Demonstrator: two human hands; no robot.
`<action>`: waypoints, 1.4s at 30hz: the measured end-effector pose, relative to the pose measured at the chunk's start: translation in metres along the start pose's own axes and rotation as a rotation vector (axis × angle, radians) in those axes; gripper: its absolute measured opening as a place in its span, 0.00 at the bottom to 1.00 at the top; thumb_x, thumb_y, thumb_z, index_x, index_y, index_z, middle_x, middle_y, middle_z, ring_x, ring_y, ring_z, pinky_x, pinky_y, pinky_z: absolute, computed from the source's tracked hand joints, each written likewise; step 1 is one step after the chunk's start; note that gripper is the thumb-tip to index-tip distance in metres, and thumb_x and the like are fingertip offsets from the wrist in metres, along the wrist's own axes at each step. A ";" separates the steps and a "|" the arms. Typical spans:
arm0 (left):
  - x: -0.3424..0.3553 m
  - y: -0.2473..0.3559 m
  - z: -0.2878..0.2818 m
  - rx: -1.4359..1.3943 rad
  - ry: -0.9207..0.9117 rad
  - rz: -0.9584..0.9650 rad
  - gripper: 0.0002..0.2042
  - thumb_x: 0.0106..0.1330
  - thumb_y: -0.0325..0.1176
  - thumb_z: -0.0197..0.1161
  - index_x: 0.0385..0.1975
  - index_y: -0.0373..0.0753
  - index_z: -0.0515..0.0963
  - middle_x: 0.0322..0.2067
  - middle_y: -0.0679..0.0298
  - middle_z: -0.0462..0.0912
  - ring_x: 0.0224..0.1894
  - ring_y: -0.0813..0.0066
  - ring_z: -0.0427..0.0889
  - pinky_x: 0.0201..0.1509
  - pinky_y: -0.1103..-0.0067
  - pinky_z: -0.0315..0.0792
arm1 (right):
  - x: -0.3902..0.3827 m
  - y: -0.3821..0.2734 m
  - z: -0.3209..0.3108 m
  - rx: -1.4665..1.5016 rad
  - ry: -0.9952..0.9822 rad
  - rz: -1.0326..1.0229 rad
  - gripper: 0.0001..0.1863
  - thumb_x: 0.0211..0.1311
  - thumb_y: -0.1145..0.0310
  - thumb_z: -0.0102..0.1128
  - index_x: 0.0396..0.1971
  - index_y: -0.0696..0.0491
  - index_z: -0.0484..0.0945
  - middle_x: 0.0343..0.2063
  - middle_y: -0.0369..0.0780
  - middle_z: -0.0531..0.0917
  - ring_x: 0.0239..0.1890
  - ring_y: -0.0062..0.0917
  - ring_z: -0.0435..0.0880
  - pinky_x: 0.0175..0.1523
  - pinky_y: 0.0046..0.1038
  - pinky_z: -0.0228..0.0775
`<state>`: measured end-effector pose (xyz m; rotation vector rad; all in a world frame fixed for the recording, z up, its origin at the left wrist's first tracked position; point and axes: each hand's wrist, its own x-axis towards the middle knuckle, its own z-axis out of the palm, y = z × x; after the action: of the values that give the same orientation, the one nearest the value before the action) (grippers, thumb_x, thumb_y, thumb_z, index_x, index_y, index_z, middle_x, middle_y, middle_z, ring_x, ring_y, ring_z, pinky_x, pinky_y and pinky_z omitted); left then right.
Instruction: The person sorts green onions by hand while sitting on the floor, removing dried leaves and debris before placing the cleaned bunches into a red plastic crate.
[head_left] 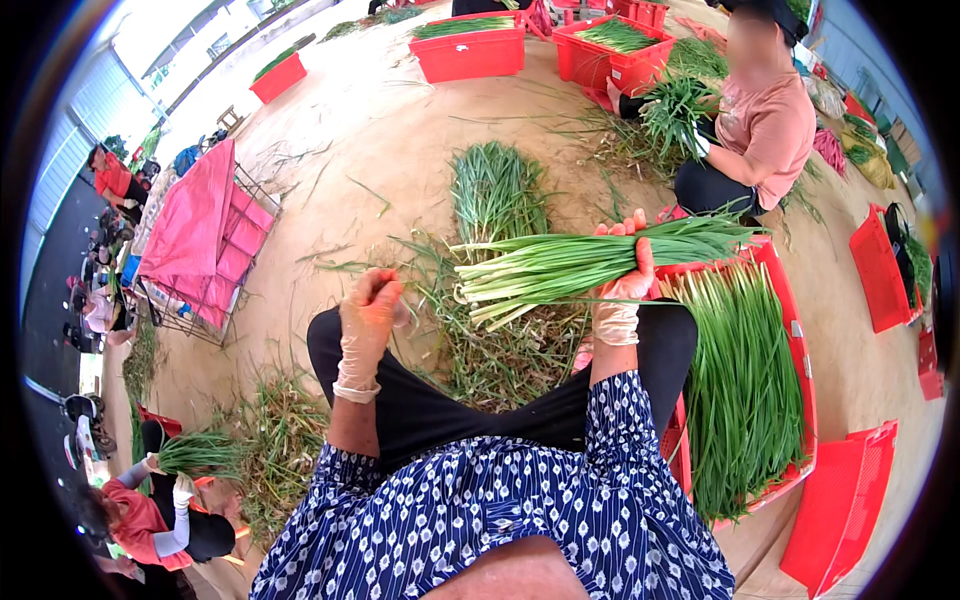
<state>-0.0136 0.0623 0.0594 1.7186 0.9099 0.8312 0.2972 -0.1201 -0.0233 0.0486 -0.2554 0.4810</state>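
My right hand [627, 285], in a thin pale glove with bare fingertips, grips a thick bunch of garlic chives [560, 262] around its middle. The bunch lies nearly level, its pale stem ends to the left and its green leaves to the right. Left of those stem ends, my left hand [370, 312] is raised and gloved too, its fingers curled into a pinch; whatever they hold is hidden. Between my knees lies a heap of loose trimmings [510, 350]. Beyond it rests a pile of chives [497, 190] on the ground.
A red crate [808, 400] packed with chives stands against my right side. More red crates [467, 58] sit farther off. A co-worker [770, 120] handles greens at the far right; another person [140, 515] works at the lower left. A pink-covered frame [205, 240] stands left.
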 end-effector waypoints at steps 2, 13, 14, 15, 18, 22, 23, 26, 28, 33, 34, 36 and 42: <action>-0.016 0.011 0.024 0.006 -0.163 0.200 0.09 0.65 0.26 0.66 0.44 0.34 0.79 0.36 0.68 0.81 0.34 0.84 0.77 0.38 0.84 0.73 | 0.000 0.001 -0.002 -0.022 -0.014 0.023 0.22 0.66 0.67 0.60 0.60 0.52 0.73 0.45 0.37 0.80 0.44 0.29 0.82 0.62 0.47 0.72; -0.009 -0.013 0.015 -0.156 -0.144 0.047 0.02 0.63 0.24 0.65 0.28 0.34 0.81 0.20 0.69 0.75 0.24 0.81 0.71 0.28 0.81 0.66 | 0.005 -0.006 -0.003 -0.091 -0.047 0.048 0.23 0.66 0.67 0.61 0.60 0.50 0.70 0.39 0.35 0.81 0.41 0.28 0.82 0.58 0.42 0.73; -0.009 -0.004 0.018 -0.009 -0.130 0.209 0.02 0.62 0.24 0.66 0.29 0.34 0.81 0.20 0.67 0.76 0.25 0.79 0.73 0.29 0.80 0.67 | 0.004 -0.006 -0.001 -0.115 -0.037 0.048 0.23 0.66 0.67 0.61 0.60 0.50 0.70 0.39 0.35 0.81 0.41 0.28 0.81 0.58 0.42 0.73; -0.012 0.012 0.026 0.141 -0.114 0.368 0.02 0.62 0.24 0.66 0.29 0.34 0.81 0.20 0.66 0.77 0.25 0.77 0.74 0.30 0.79 0.68 | 0.004 -0.004 0.000 -0.100 -0.058 0.066 0.23 0.66 0.68 0.61 0.61 0.51 0.69 0.39 0.36 0.81 0.41 0.28 0.81 0.58 0.42 0.73; -0.020 0.026 0.057 0.350 -0.183 0.574 0.06 0.57 0.29 0.70 0.30 0.36 0.82 0.26 0.57 0.81 0.30 0.59 0.80 0.37 0.68 0.74 | -0.001 0.003 0.006 -0.117 -0.066 0.104 0.24 0.66 0.68 0.61 0.61 0.51 0.69 0.39 0.37 0.80 0.40 0.28 0.81 0.58 0.42 0.73; -0.026 0.020 0.085 0.451 -0.240 0.594 0.03 0.56 0.26 0.68 0.30 0.37 0.81 0.28 0.58 0.81 0.33 0.60 0.81 0.38 0.69 0.73 | -0.006 0.010 0.015 -0.124 -0.035 0.162 0.24 0.66 0.69 0.62 0.60 0.52 0.68 0.37 0.36 0.77 0.39 0.28 0.80 0.57 0.42 0.74; -0.026 0.016 0.089 0.454 -0.237 0.633 0.03 0.57 0.26 0.67 0.29 0.37 0.80 0.28 0.58 0.81 0.33 0.59 0.81 0.38 0.69 0.73 | -0.008 0.010 0.017 -0.146 -0.013 0.158 0.24 0.65 0.69 0.62 0.60 0.52 0.68 0.37 0.36 0.77 0.39 0.27 0.80 0.56 0.42 0.74; -0.023 0.009 0.097 0.442 -0.236 0.655 0.03 0.58 0.25 0.65 0.28 0.38 0.78 0.27 0.57 0.80 0.34 0.54 0.80 0.40 0.65 0.74 | -0.008 0.007 0.018 -0.133 -0.027 0.149 0.24 0.65 0.69 0.62 0.60 0.52 0.68 0.37 0.36 0.77 0.39 0.27 0.80 0.56 0.42 0.74; -0.027 0.007 0.099 0.372 -0.261 0.577 0.02 0.59 0.24 0.64 0.28 0.38 0.77 0.27 0.57 0.80 0.34 0.54 0.80 0.39 0.65 0.74 | -0.008 0.006 0.018 -0.147 -0.019 0.133 0.24 0.65 0.69 0.62 0.60 0.52 0.69 0.36 0.36 0.77 0.38 0.26 0.80 0.56 0.42 0.74; -0.026 0.002 0.084 0.363 -0.255 0.479 0.01 0.62 0.25 0.62 0.30 0.37 0.76 0.28 0.56 0.81 0.34 0.54 0.81 0.38 0.66 0.74 | -0.005 0.006 0.017 -0.123 -0.024 0.115 0.24 0.65 0.69 0.62 0.60 0.52 0.69 0.36 0.37 0.78 0.38 0.27 0.80 0.56 0.42 0.73; -0.024 -0.005 0.076 0.378 -0.245 0.442 0.02 0.62 0.26 0.62 0.31 0.37 0.77 0.28 0.55 0.82 0.34 0.54 0.81 0.38 0.66 0.74 | -0.005 0.005 0.017 -0.131 -0.016 0.106 0.24 0.65 0.68 0.62 0.60 0.52 0.69 0.37 0.37 0.79 0.38 0.28 0.80 0.56 0.42 0.73; -0.016 -0.026 0.057 0.404 -0.228 0.372 0.02 0.63 0.27 0.62 0.32 0.36 0.77 0.29 0.54 0.82 0.34 0.53 0.82 0.38 0.66 0.74 | -0.004 0.002 0.013 -0.120 -0.032 0.093 0.24 0.64 0.68 0.62 0.59 0.52 0.70 0.37 0.37 0.79 0.39 0.28 0.80 0.56 0.42 0.73; 0.005 -0.055 0.002 1.028 -0.129 0.329 0.16 0.56 0.36 0.71 0.41 0.35 0.80 0.31 0.54 0.84 0.36 0.54 0.84 0.43 0.63 0.75 | -0.004 0.001 0.012 -0.130 -0.022 0.121 0.25 0.62 0.69 0.63 0.59 0.52 0.70 0.37 0.37 0.79 0.39 0.30 0.81 0.57 0.43 0.73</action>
<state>-0.0204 0.0791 0.0071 2.8302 1.0610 0.4383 0.2904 -0.1221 -0.0128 -0.0883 -0.3122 0.5830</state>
